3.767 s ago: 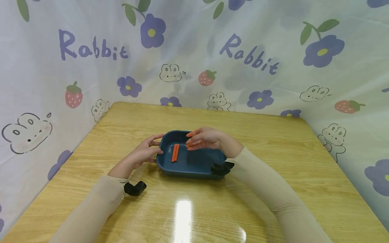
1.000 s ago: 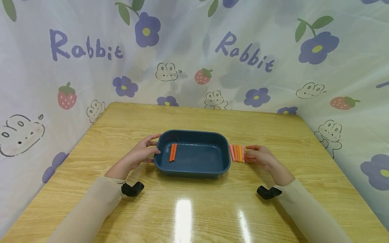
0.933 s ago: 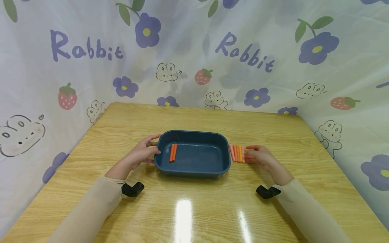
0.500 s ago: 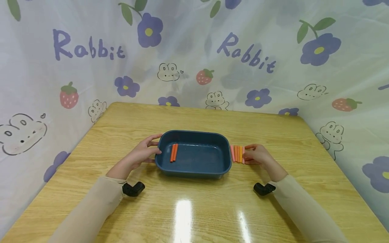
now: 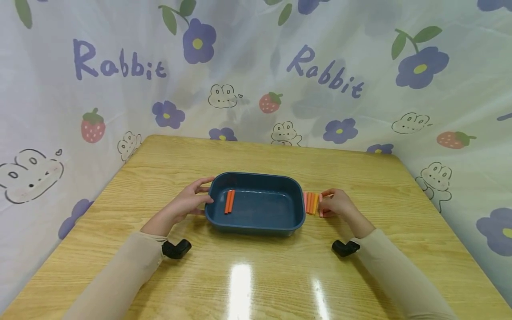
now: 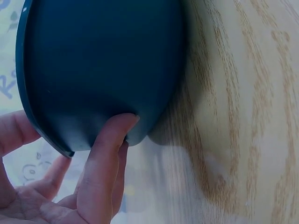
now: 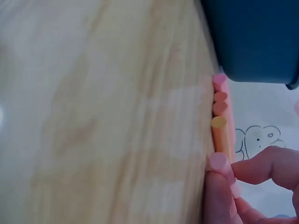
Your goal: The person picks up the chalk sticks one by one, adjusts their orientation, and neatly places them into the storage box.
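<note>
A dark blue tub [image 5: 264, 206] sits mid-table in the head view, with two red-orange chalk sticks [image 5: 229, 202] lying side by side near its left end. My left hand [image 5: 188, 202] holds the tub's left end; in the left wrist view, the thumb [image 6: 110, 140] presses the outer wall and other fingers reach the rim. Just right of the tub lies a row of chalk sticks [image 5: 310, 203], pink, orange and yellow. At its right end my right hand [image 5: 338, 205] pinches a light pink chalk stick [image 7: 219, 162] between thumb and finger, a small gap from the yellow-orange one.
The wooden table [image 5: 280, 271] extends around the tub on all sides. A white cloth [image 5: 256, 66] printed with rabbits, flowers and strawberries hangs behind and at both sides. Black wrist devices [image 5: 177, 249] are on both sleeves.
From above the tub, my right hand has moved right to the chalk row. Lately it has pulled the end pink stick slightly away from the row. The left hand stays at the tub.
</note>
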Available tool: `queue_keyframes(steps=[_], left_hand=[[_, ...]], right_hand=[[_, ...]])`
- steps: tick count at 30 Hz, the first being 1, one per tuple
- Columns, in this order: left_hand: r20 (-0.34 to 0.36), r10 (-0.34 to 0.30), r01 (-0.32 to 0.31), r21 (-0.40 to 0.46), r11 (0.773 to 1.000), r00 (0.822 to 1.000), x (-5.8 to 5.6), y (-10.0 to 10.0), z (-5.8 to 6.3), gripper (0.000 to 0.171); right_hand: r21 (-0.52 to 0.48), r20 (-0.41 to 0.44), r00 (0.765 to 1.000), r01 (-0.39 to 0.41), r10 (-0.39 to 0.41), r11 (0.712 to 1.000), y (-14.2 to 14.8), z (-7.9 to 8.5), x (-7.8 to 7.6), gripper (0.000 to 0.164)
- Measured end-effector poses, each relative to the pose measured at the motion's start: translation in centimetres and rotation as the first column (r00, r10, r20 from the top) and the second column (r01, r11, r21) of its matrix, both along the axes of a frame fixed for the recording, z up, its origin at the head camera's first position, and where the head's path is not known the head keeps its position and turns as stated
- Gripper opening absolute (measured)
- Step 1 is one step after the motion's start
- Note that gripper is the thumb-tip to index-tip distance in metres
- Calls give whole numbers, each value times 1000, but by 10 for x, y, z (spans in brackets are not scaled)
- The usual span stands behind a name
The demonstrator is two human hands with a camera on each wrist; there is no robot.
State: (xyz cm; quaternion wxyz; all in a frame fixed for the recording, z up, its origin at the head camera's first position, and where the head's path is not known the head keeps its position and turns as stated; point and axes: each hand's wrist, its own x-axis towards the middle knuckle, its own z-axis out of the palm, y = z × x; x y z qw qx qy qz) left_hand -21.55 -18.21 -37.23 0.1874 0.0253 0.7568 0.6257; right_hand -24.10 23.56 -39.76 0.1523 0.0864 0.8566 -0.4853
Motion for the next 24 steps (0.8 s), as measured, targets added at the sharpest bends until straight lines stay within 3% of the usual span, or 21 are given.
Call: queue_keyframes(steps=[6,16,24], left_hand=[[-2,2,-2,1,1000,1000,-3,0,-4,67],[-6,-1,1,4,1000,1000,-3,-1,-6,67],[-8,-1,1,1,1000,1000,-3,-1,-6,67]], right_hand=[[-191,47,998,38,-29,981,5,5,1,58],[-486,148,984,157,-95,860,3,17,4,62],[-604,132,988,144,-80,784,-8,27,9,63]])
